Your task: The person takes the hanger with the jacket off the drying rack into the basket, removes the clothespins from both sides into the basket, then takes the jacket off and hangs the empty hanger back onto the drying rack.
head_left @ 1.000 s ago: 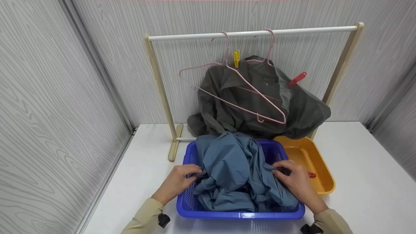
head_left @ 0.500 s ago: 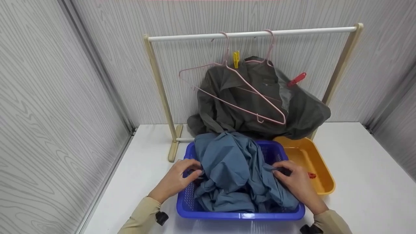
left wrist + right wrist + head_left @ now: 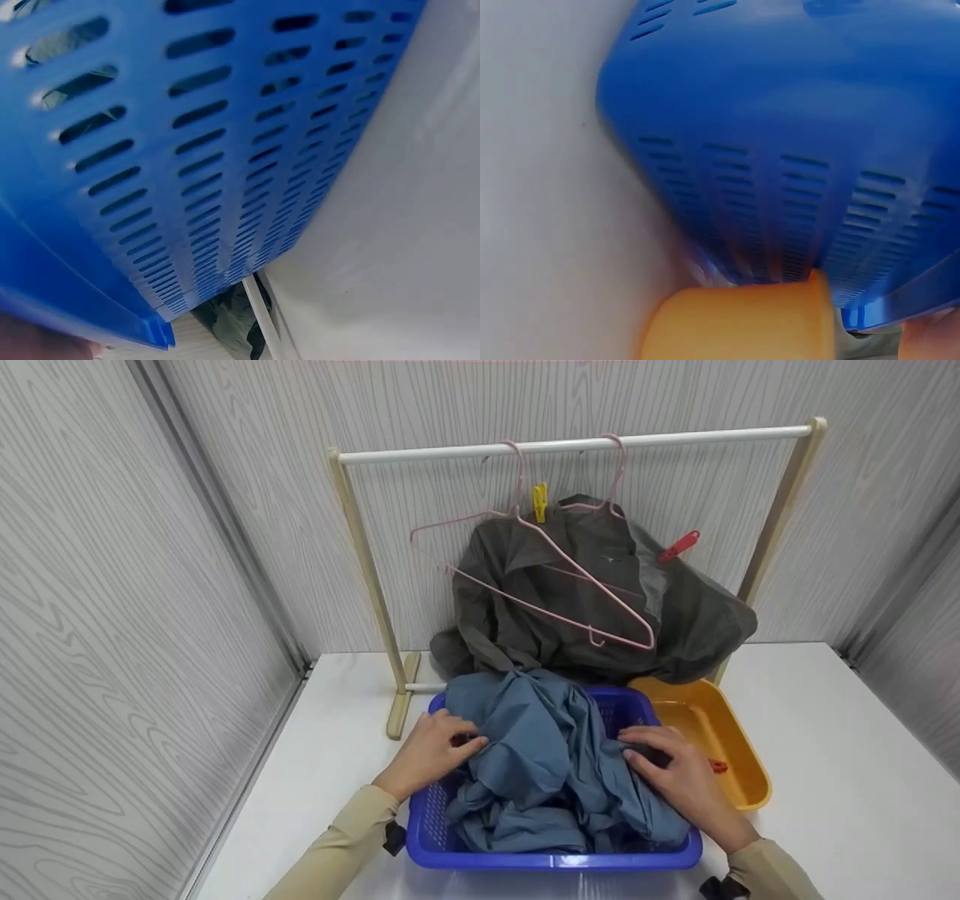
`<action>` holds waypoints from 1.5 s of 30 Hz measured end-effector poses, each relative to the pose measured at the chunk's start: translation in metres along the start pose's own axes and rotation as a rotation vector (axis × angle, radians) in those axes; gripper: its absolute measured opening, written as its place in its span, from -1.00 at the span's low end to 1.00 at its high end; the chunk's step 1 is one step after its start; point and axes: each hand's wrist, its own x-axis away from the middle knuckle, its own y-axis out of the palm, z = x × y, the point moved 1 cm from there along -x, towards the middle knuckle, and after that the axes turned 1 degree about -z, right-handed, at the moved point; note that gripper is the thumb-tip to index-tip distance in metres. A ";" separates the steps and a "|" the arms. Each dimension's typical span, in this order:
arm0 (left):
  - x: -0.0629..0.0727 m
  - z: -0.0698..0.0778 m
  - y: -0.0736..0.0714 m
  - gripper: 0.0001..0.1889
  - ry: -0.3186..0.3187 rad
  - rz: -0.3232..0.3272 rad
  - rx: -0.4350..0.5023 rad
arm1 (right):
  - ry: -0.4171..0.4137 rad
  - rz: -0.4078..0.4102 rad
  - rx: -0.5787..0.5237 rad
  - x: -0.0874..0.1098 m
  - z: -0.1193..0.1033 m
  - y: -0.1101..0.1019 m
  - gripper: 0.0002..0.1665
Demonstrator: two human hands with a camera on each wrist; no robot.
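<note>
A crumpled blue-grey garment (image 3: pixel 525 757) lies heaped in a blue perforated basket (image 3: pixel 555 861), its back part rising over the far rim. At the heap's left side is my left hand (image 3: pixel 435 746), thumb and fingers loosely curved with a gap between them, tips right at the cloth. On the right side my right hand (image 3: pixel 679 769) pinches a fold of the garment between thumb and fingers. Both wrist views mostly show the basket's outer slotted wall (image 3: pixel 202 172); only a bit of the right hand (image 3: pixel 930 337) appears in the right wrist view.
Behind the basket stands a rack with a white rod (image 3: pixel 420 453). From it hang a bare pink hanger (image 3: pixel 551 619) and a dark grey garment (image 3: pixel 555 592) with a yellow clothespin (image 3: pixel 540 502) and a red clothespin (image 3: pixel 679 546). An orange tray (image 3: pixel 739 742) sits at the right.
My left hand has let go of the cloth at the basket's left side and moved up and right over the heap. My right hand keeps its pinch, nearly still.
</note>
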 end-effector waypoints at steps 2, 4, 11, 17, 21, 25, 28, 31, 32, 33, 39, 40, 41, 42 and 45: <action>-0.001 -0.002 0.002 -0.81 0.010 0.000 -0.017 | -0.021 -0.016 0.037 -0.005 0.000 -0.005 -0.73; -0.002 -0.005 0.003 -0.81 0.007 -0.003 -0.030 | -0.035 -0.045 0.089 -0.013 0.001 -0.012 -0.72; -0.009 -0.021 0.001 -0.45 -0.130 -0.045 -0.079 | -0.017 -0.266 0.131 -0.053 -0.002 -0.028 -0.53; -0.024 -0.031 0.000 0.09 -0.193 -0.181 -0.117 | -0.029 -0.412 0.111 -0.091 -0.011 -0.018 -0.40; -0.031 -0.035 0.003 0.14 -0.105 -0.270 -0.196 | -0.011 -0.489 0.142 -0.109 -0.011 -0.006 -0.34; -0.034 -0.038 0.004 0.14 -0.045 -0.275 -0.235 | 0.010 -0.531 0.152 -0.119 -0.010 0.004 -0.28; -0.035 -0.043 0.003 -0.03 -0.078 -0.203 -0.148 | -0.012 -0.556 0.148 -0.124 -0.012 0.012 -0.26; -0.037 -0.049 0.001 -0.40 -0.131 -0.073 -0.018 | -0.025 -0.575 0.149 -0.129 -0.016 0.018 -0.26; -0.038 -0.051 0.000 -0.52 -0.149 -0.032 0.013 | -0.023 -0.581 0.151 -0.130 -0.017 0.020 -0.27; -0.038 -0.053 0.000 -0.62 -0.157 0.006 0.037 | -0.015 -0.585 0.152 -0.131 -0.018 0.022 -0.28; -0.039 -0.057 -0.002 -0.88 -0.126 0.105 0.066 | -0.027 -0.550 0.243 -0.136 -0.021 0.029 -0.57; -0.040 -0.057 -0.002 -0.90 -0.116 0.114 0.066 | -0.045 -0.533 0.261 -0.137 -0.021 0.030 -0.68; -0.040 -0.056 -0.003 -0.92 -0.110 0.123 0.065 | -0.071 -0.514 0.276 -0.138 -0.022 0.031 -0.79; -0.040 -0.056 -0.004 -0.94 -0.106 0.130 0.064 | -0.090 -0.497 0.283 -0.139 -0.021 0.031 -0.89; -0.040 -0.056 -0.005 -0.95 -0.104 0.136 0.063 | -0.118 -0.457 0.279 -0.141 -0.021 0.030 -0.86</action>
